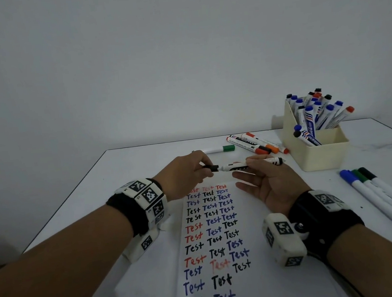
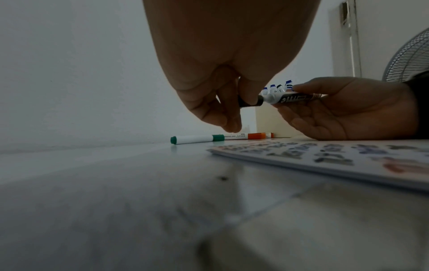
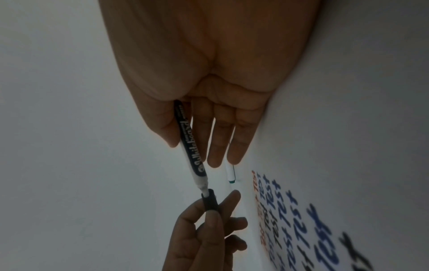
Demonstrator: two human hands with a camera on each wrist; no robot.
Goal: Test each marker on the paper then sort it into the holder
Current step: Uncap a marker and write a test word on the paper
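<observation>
**Cap at the marker's tip, above the paper's far edge**

The left hand (image 1: 185, 175) pinches a black cap (image 1: 211, 168) at the tip of the black marker (image 1: 251, 164), which the right hand (image 1: 266, 179) pinches by thumb and forefinger. Paper (image 1: 254, 286) lies below; beyond, a green marker (image 1: 218, 149) lies nearby. The holder (image 1: 319, 151) stands right, loose markers (image 1: 258, 144) just beside it.
</observation>
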